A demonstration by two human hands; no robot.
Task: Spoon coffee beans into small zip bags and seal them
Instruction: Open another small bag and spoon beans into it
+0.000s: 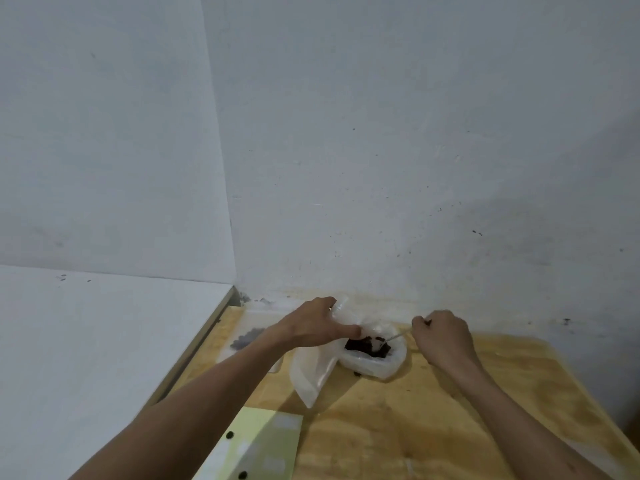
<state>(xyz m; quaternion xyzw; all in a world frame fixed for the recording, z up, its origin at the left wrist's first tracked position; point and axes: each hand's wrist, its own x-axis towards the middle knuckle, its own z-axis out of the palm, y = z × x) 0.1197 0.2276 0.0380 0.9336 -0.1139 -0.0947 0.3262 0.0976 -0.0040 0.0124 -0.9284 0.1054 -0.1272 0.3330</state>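
Thin clear plastic is what the fingers of the left hand hold: they pinch the top edge of a small zip bag, which hangs down slack to the bench. The right hand is curled round the handle of a spoon, whose bowl dips into the coffee beans. The beans lie dark in an open plastic sack that sits on the bench just beside the zip bag, between the two hands.

The zip bag looks very light and soft, so it will probably fold or close by itself if it is held at one point only. A good hold is at the rim, near the zip strip, where the plastic is a little stiffer and the mouth can stay open for the spoon. The film may also be slippery. The beans are small, hard and loose, so they can roll off the spoon; one or two dark spots lie on the wood near the sack.

Further left, another clear bag with beans lies flat on the bench; whether it is sealed cannot be told. A pale green sheet with punched holes lies at the near edge.
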